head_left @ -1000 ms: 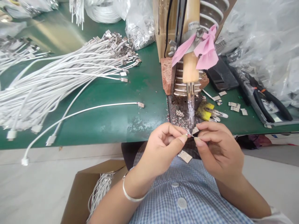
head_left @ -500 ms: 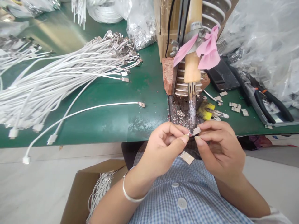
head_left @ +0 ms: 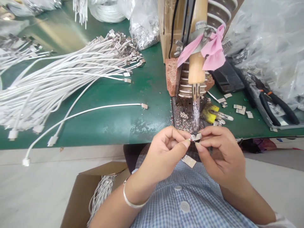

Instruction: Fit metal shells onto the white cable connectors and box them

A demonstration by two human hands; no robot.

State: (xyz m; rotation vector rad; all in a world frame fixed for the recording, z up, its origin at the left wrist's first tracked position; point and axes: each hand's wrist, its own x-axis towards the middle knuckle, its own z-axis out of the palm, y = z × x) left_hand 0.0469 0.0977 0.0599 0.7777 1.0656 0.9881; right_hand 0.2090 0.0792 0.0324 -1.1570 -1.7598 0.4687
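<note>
USB connector (head_left: 197, 137) held near soldering iron (head_left: 196, 71); its left end pinched, partly covered by left hand (head_left: 169, 150); right hand (head_left: 220, 150) curled alongside, grip obscured, cannot be told; iron cut off above

the soldering iron (head_left: 196, 69) blocks the way straight ahead — room to pass left, over the surface (head_left: 157, 91) between brick (head_left: 171, 76) and lone plug (head_left: 144, 106).

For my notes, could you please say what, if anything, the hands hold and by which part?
A connector, near its ends, between the left hand and right hand; whether both grip it cannot be told.
</note>
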